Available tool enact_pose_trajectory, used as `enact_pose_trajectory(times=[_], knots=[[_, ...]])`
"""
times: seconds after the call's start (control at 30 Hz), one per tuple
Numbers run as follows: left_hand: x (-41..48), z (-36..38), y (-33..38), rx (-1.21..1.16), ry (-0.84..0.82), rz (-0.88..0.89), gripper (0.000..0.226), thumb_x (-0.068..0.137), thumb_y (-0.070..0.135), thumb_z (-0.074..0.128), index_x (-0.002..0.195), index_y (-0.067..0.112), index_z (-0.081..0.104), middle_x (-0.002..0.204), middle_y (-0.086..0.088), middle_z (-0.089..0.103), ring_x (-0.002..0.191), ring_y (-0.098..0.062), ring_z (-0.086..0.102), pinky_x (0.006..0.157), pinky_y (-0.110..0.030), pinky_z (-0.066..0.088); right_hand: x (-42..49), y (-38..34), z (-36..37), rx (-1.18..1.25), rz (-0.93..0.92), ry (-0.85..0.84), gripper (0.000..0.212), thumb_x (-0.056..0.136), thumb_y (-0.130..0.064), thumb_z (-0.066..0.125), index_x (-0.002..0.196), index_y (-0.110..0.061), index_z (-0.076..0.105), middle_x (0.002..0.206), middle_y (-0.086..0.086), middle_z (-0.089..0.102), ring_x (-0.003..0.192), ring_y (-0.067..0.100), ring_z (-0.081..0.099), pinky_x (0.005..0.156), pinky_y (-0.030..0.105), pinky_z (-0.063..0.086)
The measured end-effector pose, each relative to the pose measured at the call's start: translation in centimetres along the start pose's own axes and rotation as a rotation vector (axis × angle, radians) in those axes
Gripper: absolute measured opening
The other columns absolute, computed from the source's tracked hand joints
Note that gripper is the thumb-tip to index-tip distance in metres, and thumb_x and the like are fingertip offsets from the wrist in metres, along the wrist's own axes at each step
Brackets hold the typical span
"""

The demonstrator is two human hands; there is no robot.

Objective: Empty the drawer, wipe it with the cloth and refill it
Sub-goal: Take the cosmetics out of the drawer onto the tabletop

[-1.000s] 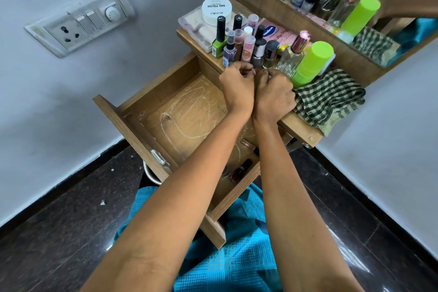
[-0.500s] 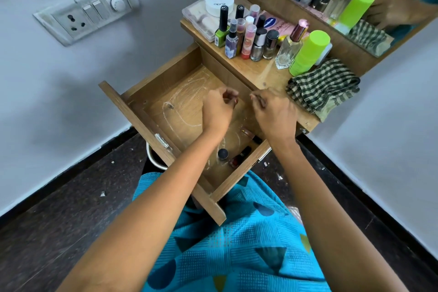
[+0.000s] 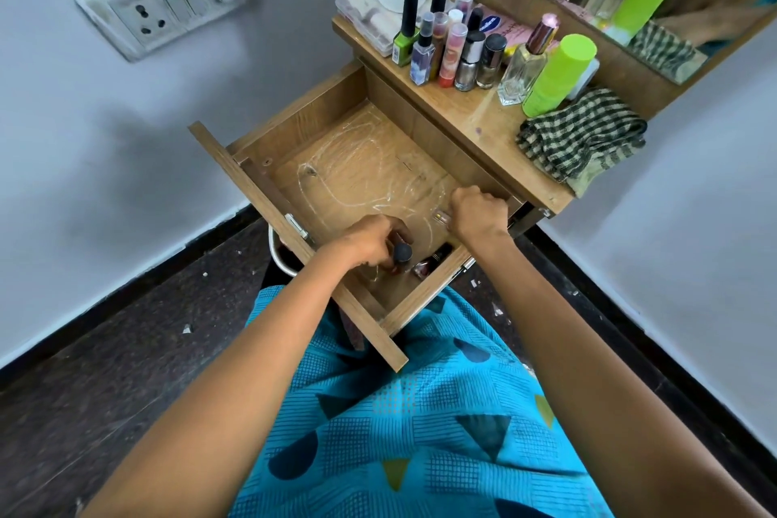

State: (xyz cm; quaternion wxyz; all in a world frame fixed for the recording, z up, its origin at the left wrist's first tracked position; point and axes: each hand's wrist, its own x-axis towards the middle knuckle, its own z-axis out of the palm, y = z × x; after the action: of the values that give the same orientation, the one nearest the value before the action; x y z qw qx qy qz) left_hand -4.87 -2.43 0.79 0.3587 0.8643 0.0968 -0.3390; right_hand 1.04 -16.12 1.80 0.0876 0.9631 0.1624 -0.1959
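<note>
- Both hands have dropped into the drawer [image 3: 357, 164] since half a second ago, when they hung above it; a second ago they were up at the row of bottles [image 3: 456, 50] on the desk [image 3: 475, 120].
- On the left hand [image 3: 370, 242], the grip is clamped on a dark-capped bottle [image 3: 402, 251] that earlier stood free on the drawer floor. Its round cap top faces the camera, so its long axis runs up towards the viewer; the fingers hide most of the body.
- On the right hand [image 3: 479, 214], the grip is a curled fist closed over a small clear item [image 3: 440, 217]. One end pokes out of the fist towards the left hand; the rest is hidden.
- Just beside the left hand, a red bottle [image 3: 433, 260] lies flat against the drawer's right side wall. Its long axis runs roughly along that wall, dark cap towards the desk.
- That drawer is pulled fully out over the person's lap, its floor streaked with pale scuff marks.
- On the desk behind it, the row of small bottles stands upright, with a glass perfume bottle [image 3: 523, 71] and a green can [image 3: 559, 74] to their right.
- A checked cloth [image 3: 584, 135] lies crumpled at the desk's right end, well apart from both hands.
</note>
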Motion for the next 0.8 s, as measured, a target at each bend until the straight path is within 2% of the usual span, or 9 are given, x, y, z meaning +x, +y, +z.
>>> enact_pose_trajectory(times=[0.13, 0.2, 0.33, 0.5, 0.6, 0.7, 0.8], knots=[[0.0, 0.4, -0.2, 0.006, 0.046, 0.044, 0.043, 0.07, -0.005, 0.07, 0.109, 0.012, 0.061, 0.117, -0.008, 0.061, 0.105, -0.021, 0.058, 0.084, -0.025, 0.048, 0.5, -0.5, 0.0, -0.037, 0.013, -0.041, 0.039, 0.097, -0.012, 0.041, 0.134, -0.002, 0.036, 0.131, 0.012, 0.049, 0.12, 0.028, 0.051, 0.09, 0.034, 0.043], [0.1, 0.6, -0.2, 0.034, 0.065, 0.057, 0.042, 0.071, -0.002, 0.071, 0.109, 0.011, 0.062, 0.117, -0.008, 0.062, 0.106, -0.02, 0.057, 0.083, -0.02, 0.043, 0.6, -0.6, 0.0, -0.039, 0.012, -0.048, 0.039, 0.097, -0.012, 0.04, 0.135, -0.003, 0.035, 0.133, 0.012, 0.047, 0.121, 0.028, 0.049, 0.091, 0.033, 0.043], [0.1, 0.5, -0.1, 0.018, 0.142, 0.072, 0.042, 0.071, 0.005, 0.074, 0.111, 0.008, 0.063, 0.114, -0.008, 0.065, 0.104, -0.019, 0.059, 0.082, -0.016, 0.04, 0.6, -0.6, 0.3, 0.004, 0.011, 0.008, 0.036, 0.098, -0.015, 0.039, 0.132, -0.002, 0.039, 0.13, 0.013, 0.05, 0.118, 0.028, 0.051, 0.089, 0.034, 0.043], [-0.5, -0.2, 0.9, -0.165, 0.277, 0.067, 0.041, 0.072, 0.01, 0.074, 0.112, 0.008, 0.063, 0.116, -0.007, 0.065, 0.106, -0.018, 0.059, 0.096, -0.027, 0.044, -0.1, -0.2, -0.4, 0.285, 0.055, 0.125, 0.026, 0.096, -0.02, 0.047, 0.115, -0.004, 0.054, 0.114, 0.014, 0.059, 0.106, 0.03, 0.058, 0.086, 0.036, 0.045], [-1.0, -1.4, 2.3, -0.292, 0.39, 0.101, 0.042, 0.072, 0.01, 0.073, 0.112, 0.007, 0.062, 0.117, -0.007, 0.064, 0.107, -0.019, 0.059, 0.099, -0.033, 0.044, -1.1, 0.2, -2.1, 0.469, 0.08, 0.244, 0.025, 0.091, -0.028, 0.056, 0.105, -0.009, 0.064, 0.101, 0.009, 0.067, 0.09, 0.025, 0.065, 0.077, 0.035, 0.05], [-1.4, -3.0, 4.1, -0.361, 0.5, 0.184, 0.036, 0.073, 0.011, 0.073, 0.108, 0.007, 0.065, 0.113, -0.006, 0.066, 0.101, -0.014, 0.061, 0.094, -0.027, 0.046, -2.2, 0.6, -4.2, 0.613, 0.09, 0.373, 0.024, 0.089, -0.025, 0.059, 0.109, -0.013, 0.063, 0.093, 0.003, 0.069, 0.072, 0.019, 0.066, 0.063, 0.03, 0.054], [-1.6, -4.5, 5.9, -0.374, 0.613, 0.252, 0.03, 0.074, 0.013, 0.073, 0.103, 0.009, 0.067, 0.106, -0.003, 0.068, 0.091, -0.009, 0.06, 0.087, -0.024, 0.046, -2.5, 1.0, -6.0, 0.79, 0.139, 0.526, 0.023, 0.087, -0.023, 0.063, 0.109, -0.016, 0.065, 0.096, 0.001, 0.07, 0.078, 0.016, 0.066, 0.07, 0.031, 0.055]])
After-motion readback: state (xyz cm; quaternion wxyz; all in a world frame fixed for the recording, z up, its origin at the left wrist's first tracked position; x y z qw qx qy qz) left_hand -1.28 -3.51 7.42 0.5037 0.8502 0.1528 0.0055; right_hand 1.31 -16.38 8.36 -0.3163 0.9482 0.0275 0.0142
